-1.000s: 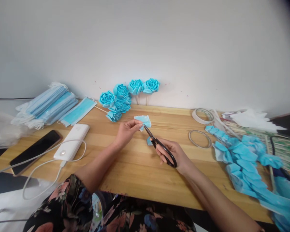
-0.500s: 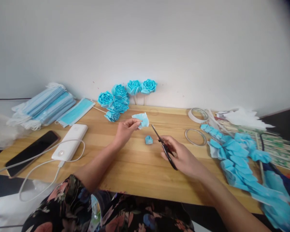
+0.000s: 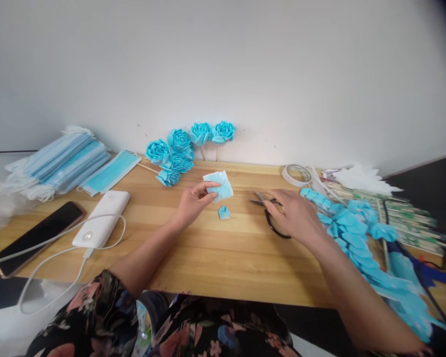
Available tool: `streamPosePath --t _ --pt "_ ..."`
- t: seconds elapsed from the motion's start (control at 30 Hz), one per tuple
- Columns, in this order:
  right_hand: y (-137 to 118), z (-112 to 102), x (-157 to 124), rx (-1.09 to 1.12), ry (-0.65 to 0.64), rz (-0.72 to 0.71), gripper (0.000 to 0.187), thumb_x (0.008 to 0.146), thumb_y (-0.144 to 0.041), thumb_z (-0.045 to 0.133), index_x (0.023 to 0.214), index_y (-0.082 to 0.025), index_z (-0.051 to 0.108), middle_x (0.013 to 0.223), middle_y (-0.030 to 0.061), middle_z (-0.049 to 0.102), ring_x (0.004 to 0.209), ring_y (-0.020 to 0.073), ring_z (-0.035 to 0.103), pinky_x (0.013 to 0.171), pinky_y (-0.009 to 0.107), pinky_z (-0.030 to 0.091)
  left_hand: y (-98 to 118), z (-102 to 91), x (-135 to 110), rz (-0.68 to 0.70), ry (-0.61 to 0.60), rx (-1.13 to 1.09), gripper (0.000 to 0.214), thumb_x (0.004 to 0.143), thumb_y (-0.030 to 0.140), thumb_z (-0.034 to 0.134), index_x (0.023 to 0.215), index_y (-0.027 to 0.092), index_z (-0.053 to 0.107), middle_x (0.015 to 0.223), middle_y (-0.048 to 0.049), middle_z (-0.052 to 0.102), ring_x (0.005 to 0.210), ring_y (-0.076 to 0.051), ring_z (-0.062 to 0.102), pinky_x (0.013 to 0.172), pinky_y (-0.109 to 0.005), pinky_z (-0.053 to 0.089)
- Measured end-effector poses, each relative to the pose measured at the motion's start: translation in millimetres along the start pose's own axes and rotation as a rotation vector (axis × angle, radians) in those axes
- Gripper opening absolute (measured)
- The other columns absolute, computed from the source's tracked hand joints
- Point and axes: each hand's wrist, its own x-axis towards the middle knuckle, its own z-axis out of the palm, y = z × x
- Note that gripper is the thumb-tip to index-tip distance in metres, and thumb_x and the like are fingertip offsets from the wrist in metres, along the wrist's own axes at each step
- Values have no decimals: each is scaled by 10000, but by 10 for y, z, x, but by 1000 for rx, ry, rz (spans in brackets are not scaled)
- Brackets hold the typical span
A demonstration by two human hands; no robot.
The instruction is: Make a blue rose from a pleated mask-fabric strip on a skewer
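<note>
Probably light, soft and easily creased, the blue cloth (image 3: 224, 188), pinched in the left hand (image 3: 194, 204) above the table (image 3: 215, 265), is best held by its edge, while the right hand (image 3: 300, 215) is at the scissors (image 3: 269, 224), gripping or not I cannot tell

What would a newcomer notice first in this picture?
The bright blue flowers in front of the wall probably catch the eye first. In the middle, the left grip holds a pale blue piece above the desk. A pile of face masks lies on the left.
</note>
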Motion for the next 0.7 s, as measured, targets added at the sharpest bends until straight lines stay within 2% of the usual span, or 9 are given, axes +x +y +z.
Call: streamPosePath --t 0.1,0.13,0.23,0.37,0.57,0.7 --pt "-356 102 155 546 -138 58 367 913 -450 518 1143 -231 702 1143 71 735 1038 243 681 897 365 512 -25 22 -22 41 -25 43 318 740 327 766 1017 170 755 798 -36 690 697 -142 587 679 -271 469" --pt "-447 152 212 707 -170 80 357 899 -472 527 1071 -226 721 1081 57 747 988 229 688 863 348 517 -34 27 -26 57 -34 54 316 742 328 765 1016 169 756 824 -45 700 715 -149 598 699 -278 478" --pt "-611 302 369 982 -203 196 328 837 -488 575 817 -191 713 836 28 723 803 182 657 763 308 504 -63 33 -26 84 -50 84 306 750 321 758 1012 164 758 836 -49 701 720 -148 599 732 -289 484" --pt "-674 416 477 1097 -133 280 233 727 -413 667 759 -183 688 700 -5 662 683 136 585 702 275 475 -74 28 -10 76 -48 45 312 752 315 766 1025 166 745 784 -28 670 684 -128 572 688 -269 469" --pt "-637 501 464 1116 15 164 207 756 -398 659 739 -191 662 701 -14 641 692 132 564 709 269 463 5 10 24 36 -51 -200 516 742 333 801 1205 176 635 722 16 639 651 -100 561 644 -236 458" --pt "-552 533 444 1197 79 191 183 774 -373 657 739 -194 649 708 -22 623 692 120 554 735 266 465 -2 -19 40 32 -43 -258 557 780 374 773 1264 174 583 749 -1 672 663 -112 593 662 -254 472"
